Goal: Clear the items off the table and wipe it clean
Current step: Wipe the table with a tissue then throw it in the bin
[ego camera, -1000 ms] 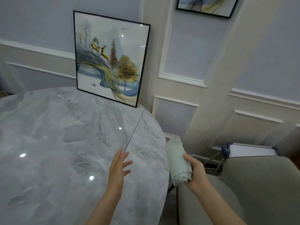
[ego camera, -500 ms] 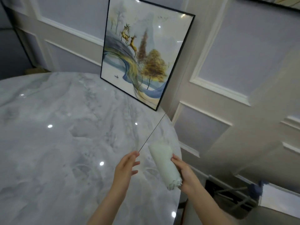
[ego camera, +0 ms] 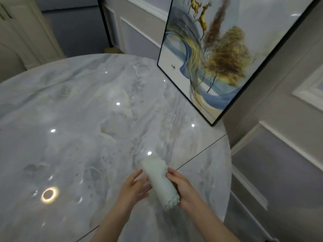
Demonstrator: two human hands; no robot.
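Hands get the wiping cloth ready over the table.

Right hand (ego camera: 181, 185) grips the rolled pale cloth (ego camera: 160, 179) — its fingers curl round the roll from the side, and the frilly end sticks out toward the person. Left hand (ego camera: 133, 186) is beside the roll with its fingers fairly straight, touching it or just about to; I cannot tell which, because that hand is blurry. The cloth is held just above the marble table (ego camera: 78, 119), near the thin dark seam (ego camera: 201, 151) in the top. The only thing I can see on the table is a big framed picture (ego camera: 218, 58), leaning on the wall at the far edge. So this looks like the start of the wiping step. Next, the roll likely needs opening up — both hands pull it flat, then press it down on the table.
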